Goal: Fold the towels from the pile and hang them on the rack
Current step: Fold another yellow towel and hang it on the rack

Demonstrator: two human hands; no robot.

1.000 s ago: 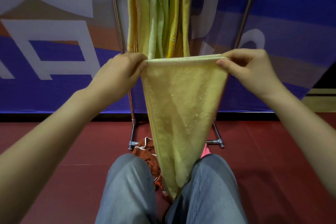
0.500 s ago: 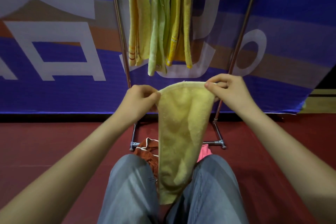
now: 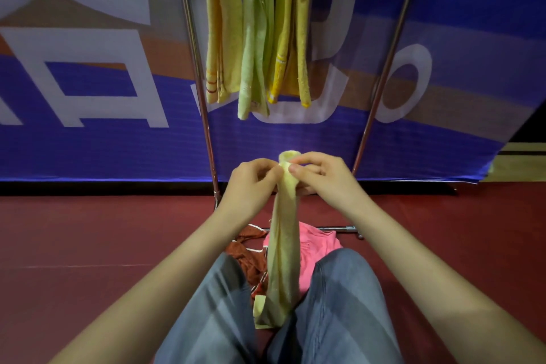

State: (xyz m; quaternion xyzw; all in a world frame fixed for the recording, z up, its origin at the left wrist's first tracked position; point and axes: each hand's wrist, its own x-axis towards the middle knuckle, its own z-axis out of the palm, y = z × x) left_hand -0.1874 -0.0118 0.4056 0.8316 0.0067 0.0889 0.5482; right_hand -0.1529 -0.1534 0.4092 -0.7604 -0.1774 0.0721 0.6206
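— Where are the hands?

— Close together in front of the body. The left hand (image 3: 254, 183) and the right hand (image 3: 322, 177) meet at the top of a pale yellow towel (image 3: 283, 245). The fingers of both are curled, each pinching the cloth between thumb and fingertips. Neither hand is loose or flat, and the top edge bunches into a small loop just above the knuckles.

— And the towel itself?

— It hangs straight down from that pinch as a narrow strip. Its lower end rests between the person's knees (image 3: 218, 289).

— Which step is this?

— I'd judge it the lengthwise fold. The top corners are together, so the width is halved, and the towel is not yet hung.

— What does the next move call for?

— Probably passing the joined corners to one hand and smoothing the strip. Then it needs lifting over the top of the rack (image 3: 207, 133), which lies at the frame's upper edge. Three folded towels (image 3: 257, 38) hang there side by side near the left pole, so the free room looks to be on their right.

— More to do after?

— Yes. The pile (image 3: 319, 242) lies on the red floor (image 3: 88, 230) just beyond the knees, a pink piece beside a rust-brown piece (image 3: 243, 257). A blue banner (image 3: 88, 142) stands behind the rack.
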